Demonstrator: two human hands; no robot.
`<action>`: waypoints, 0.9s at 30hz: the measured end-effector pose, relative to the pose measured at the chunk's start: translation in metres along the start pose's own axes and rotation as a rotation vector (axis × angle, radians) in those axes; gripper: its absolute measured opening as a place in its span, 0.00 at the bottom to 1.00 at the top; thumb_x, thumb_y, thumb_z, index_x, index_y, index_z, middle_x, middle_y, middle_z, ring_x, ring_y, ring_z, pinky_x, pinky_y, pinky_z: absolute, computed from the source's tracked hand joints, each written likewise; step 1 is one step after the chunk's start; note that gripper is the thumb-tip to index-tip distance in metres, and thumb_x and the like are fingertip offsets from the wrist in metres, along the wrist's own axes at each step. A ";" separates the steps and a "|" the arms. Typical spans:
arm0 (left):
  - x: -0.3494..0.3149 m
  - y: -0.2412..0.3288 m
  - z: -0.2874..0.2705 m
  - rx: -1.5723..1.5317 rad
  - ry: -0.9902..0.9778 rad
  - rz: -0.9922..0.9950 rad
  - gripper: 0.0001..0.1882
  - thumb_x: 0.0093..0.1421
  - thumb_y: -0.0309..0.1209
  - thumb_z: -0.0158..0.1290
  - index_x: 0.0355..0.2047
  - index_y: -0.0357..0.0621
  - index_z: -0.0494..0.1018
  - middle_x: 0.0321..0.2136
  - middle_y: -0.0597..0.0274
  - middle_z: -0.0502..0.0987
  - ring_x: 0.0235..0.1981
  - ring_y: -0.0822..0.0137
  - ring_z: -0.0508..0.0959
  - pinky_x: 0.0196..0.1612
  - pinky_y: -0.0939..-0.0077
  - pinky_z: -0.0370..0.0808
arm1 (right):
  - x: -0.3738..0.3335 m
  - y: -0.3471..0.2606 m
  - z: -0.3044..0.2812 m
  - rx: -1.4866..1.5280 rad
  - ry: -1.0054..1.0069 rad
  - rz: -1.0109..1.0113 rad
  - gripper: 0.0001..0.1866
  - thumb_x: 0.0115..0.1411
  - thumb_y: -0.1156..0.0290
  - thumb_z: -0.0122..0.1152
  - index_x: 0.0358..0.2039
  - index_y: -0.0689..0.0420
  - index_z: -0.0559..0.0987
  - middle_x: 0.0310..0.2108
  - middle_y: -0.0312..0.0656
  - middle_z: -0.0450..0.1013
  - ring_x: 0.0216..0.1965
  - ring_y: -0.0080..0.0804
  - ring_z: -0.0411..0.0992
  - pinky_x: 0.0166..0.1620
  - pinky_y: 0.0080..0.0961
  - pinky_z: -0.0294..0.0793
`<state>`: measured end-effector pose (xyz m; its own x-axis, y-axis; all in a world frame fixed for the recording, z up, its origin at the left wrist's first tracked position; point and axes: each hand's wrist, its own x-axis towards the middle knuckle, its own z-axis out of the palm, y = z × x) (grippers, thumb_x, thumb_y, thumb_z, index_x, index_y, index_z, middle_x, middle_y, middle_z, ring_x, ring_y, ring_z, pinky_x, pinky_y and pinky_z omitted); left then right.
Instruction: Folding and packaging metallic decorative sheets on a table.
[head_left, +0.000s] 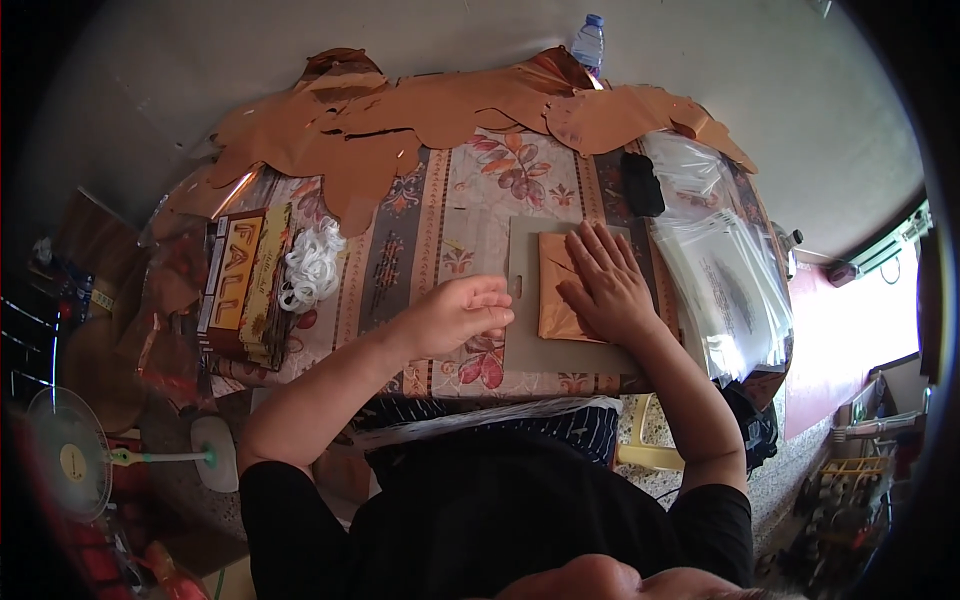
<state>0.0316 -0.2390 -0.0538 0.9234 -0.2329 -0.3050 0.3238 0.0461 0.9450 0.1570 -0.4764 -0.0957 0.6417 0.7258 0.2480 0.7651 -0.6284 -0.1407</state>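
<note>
My right hand (610, 285) lies flat with its fingers spread on a folded copper-coloured foil sheet (552, 300). This folded sheet forms a neat rectangle and rests on a grey board (525, 345) with a small slot near its left edge. Just left of the board hovers my left hand (462, 315), its fingers loosely bent and slightly apart, with nothing visible in them. Part of the foil is hidden under my right palm.
Large scalloped copper foil sheets (440, 110) spread across the table's far side. Printed cards (240, 285) and white ribbon (312, 268) sit left. Clear plastic sleeves (720, 280) and a black object (642, 185) lie right. A water bottle (589, 45) stands behind; a fan (72, 455) is lower left.
</note>
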 end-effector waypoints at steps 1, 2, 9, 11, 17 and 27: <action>0.000 -0.003 0.001 0.001 0.000 -0.002 0.30 0.65 0.28 0.50 0.62 0.24 0.52 0.52 0.46 0.69 0.50 0.62 0.75 0.49 0.72 0.75 | 0.000 -0.001 -0.001 0.002 0.000 0.001 0.36 0.62 0.49 0.47 0.64 0.60 0.62 0.67 0.52 0.53 0.70 0.44 0.47 0.70 0.41 0.39; -0.001 -0.006 0.001 -0.109 0.009 -0.003 0.30 0.66 0.28 0.50 0.62 0.25 0.52 0.53 0.45 0.68 0.53 0.61 0.73 0.50 0.71 0.74 | 0.000 -0.002 -0.002 0.002 -0.010 0.008 0.36 0.62 0.49 0.47 0.64 0.60 0.62 0.67 0.52 0.53 0.70 0.44 0.46 0.70 0.40 0.39; -0.004 0.002 0.000 -0.353 0.052 -0.061 0.28 0.66 0.28 0.49 0.61 0.26 0.53 0.51 0.49 0.69 0.52 0.62 0.73 0.49 0.72 0.73 | -0.001 0.001 -0.002 -0.009 -0.010 0.004 0.35 0.63 0.49 0.47 0.64 0.58 0.62 0.67 0.50 0.53 0.70 0.43 0.46 0.70 0.39 0.38; 0.001 -0.003 -0.002 -0.394 0.068 -0.062 0.27 0.65 0.28 0.49 0.60 0.27 0.55 0.49 0.51 0.70 0.50 0.65 0.74 0.46 0.75 0.74 | -0.001 0.000 -0.004 -0.008 -0.022 0.005 0.35 0.63 0.49 0.47 0.64 0.58 0.62 0.67 0.50 0.53 0.70 0.43 0.46 0.70 0.39 0.38; 0.030 -0.014 0.001 -0.055 0.098 0.108 0.23 0.63 0.31 0.55 0.54 0.31 0.63 0.36 0.60 0.75 0.31 0.77 0.75 0.27 0.82 0.72 | -0.001 -0.006 -0.010 -0.005 -0.076 0.028 0.35 0.63 0.51 0.47 0.66 0.58 0.59 0.68 0.50 0.52 0.70 0.44 0.45 0.70 0.39 0.38; 0.030 -0.023 -0.010 0.339 0.283 0.290 0.16 0.60 0.24 0.54 0.45 0.36 0.61 0.27 0.63 0.74 0.26 0.76 0.73 0.30 0.81 0.71 | 0.014 -0.029 0.001 0.005 -0.068 -0.049 0.35 0.64 0.52 0.46 0.67 0.57 0.56 0.67 0.52 0.52 0.70 0.47 0.46 0.70 0.41 0.39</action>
<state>0.0542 -0.2376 -0.0863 0.9999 0.0164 -0.0005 0.0047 -0.2578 0.9662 0.1438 -0.4483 -0.0888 0.6056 0.7730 0.1890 0.7957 -0.5906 -0.1344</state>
